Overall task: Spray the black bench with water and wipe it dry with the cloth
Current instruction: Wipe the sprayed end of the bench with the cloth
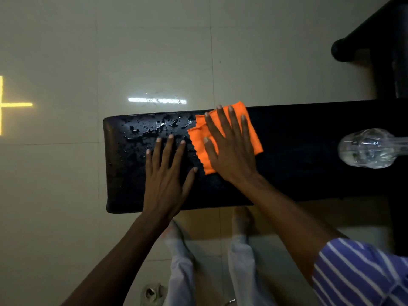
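Note:
The black bench (298,164) runs across the middle of the view, its left end wet with beads and puddles of water (154,129). An orange cloth (251,131) lies flat on the bench top just right of the wet patch. My right hand (229,146) presses flat on the cloth, fingers spread. My left hand (165,173) rests flat on the wet bench surface beside the cloth, fingers apart, holding nothing. A clear plastic bottle (371,149) with water in it lies on the bench at the far right.
Beige floor tiles (88,51) surround the bench, with a bright light reflection (157,100) behind its far edge. Dark furniture (379,40) stands at the top right. My legs (240,250) and feet are below the bench's near edge.

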Available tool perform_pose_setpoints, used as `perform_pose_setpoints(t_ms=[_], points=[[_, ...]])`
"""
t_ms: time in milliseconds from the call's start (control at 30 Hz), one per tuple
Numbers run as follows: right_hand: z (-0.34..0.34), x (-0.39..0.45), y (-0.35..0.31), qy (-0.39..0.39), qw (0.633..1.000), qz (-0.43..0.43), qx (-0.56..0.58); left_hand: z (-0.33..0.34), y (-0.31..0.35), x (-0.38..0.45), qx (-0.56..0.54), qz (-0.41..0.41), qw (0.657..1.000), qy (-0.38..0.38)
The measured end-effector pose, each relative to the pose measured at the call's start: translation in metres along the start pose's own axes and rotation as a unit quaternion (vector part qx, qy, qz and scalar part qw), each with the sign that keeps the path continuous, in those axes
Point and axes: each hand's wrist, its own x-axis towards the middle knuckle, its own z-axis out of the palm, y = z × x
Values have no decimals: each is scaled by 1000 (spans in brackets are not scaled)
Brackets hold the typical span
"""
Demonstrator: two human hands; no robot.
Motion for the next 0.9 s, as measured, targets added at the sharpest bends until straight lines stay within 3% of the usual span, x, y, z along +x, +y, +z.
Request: perform_pose_setpoints(t_ms=[100, 300, 467, 533, 733, 900], points=[[-3, 6, 25, -17, 999, -45, -23, -6, -11, -3, 18, -21, 1000, 11], [3, 51, -25, 13, 992, 129, 11, -7, -33, -12, 28, -19, 999, 12], [10, 12, -35, -6, 999, -36, 2, -13, -38, -13, 23, -32, 999, 18], [8, 17, -20, -16, 998, -56, -10, -17, -42, -15, 19, -40, 999, 19], [14, 60, -71, 7, 993, 117, 18, -21, -63, -24, 5, -59, 998, 30], [18, 22, -82, -30, 997, -72, 1, -22, -77, -31, -7, -68, 997, 38]])
